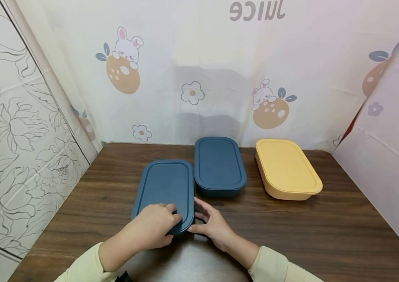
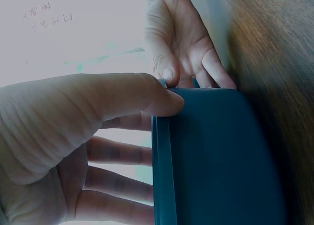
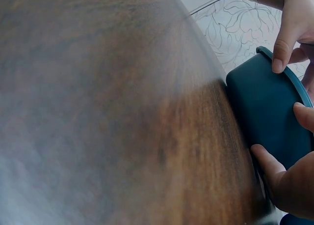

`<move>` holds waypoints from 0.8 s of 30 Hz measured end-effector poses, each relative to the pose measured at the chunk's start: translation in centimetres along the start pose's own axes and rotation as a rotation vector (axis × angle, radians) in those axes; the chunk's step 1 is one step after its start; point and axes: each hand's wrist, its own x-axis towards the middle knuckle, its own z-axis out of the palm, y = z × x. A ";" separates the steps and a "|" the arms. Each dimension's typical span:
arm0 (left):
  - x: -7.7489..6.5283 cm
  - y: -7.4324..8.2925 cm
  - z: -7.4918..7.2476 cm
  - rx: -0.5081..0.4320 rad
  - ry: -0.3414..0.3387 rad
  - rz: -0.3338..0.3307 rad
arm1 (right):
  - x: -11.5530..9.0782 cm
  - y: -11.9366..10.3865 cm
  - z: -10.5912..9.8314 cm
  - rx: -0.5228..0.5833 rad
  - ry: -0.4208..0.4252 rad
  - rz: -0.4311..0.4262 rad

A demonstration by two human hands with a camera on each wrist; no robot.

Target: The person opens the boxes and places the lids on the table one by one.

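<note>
A dark blue lidded food container (image 1: 165,188) lies on the wooden table, left of the middle. My left hand (image 1: 151,226) grips its front edge, with the fingers bent over the lid and the thumb (image 2: 157,99) pressed under the lid's rim. At the front right corner my right hand (image 1: 217,228) holds the container between thumb and fingers, the fingers along its right side. In the right wrist view both hands touch the blue container's wall (image 3: 265,107), and its lid appears seated on it. The undersides of the left fingers are partly hidden by the container.
Just behind and to the right stands a second dark blue lidded container (image 1: 219,164). Farther right sits a yellow lidded container (image 1: 287,168), slightly turned. A patterned curtain (image 1: 164,51) hangs behind the brown wooden table (image 1: 291,243), and a flower-printed panel (image 1: 16,117) borders the left.
</note>
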 end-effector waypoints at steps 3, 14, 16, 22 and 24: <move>0.0 0.1 0.0 0.009 0.008 0.004 | 0.0 0.0 0.0 0.001 0.000 -0.002; 0.0 0.1 -0.1 0.020 -0.001 0.008 | 0.0 0.0 -0.1 -0.005 0.006 0.000; 0.0 0.1 -0.1 0.018 0.001 0.011 | 0.0 0.1 -0.1 -0.007 0.006 -0.001; -0.1 -0.1 -0.1 0.007 0.005 0.020 | 0.0 0.1 -0.2 -0.010 0.002 -0.008; -0.1 -0.1 -0.1 0.000 0.001 0.020 | 0.0 0.2 -0.2 -0.010 0.000 -0.009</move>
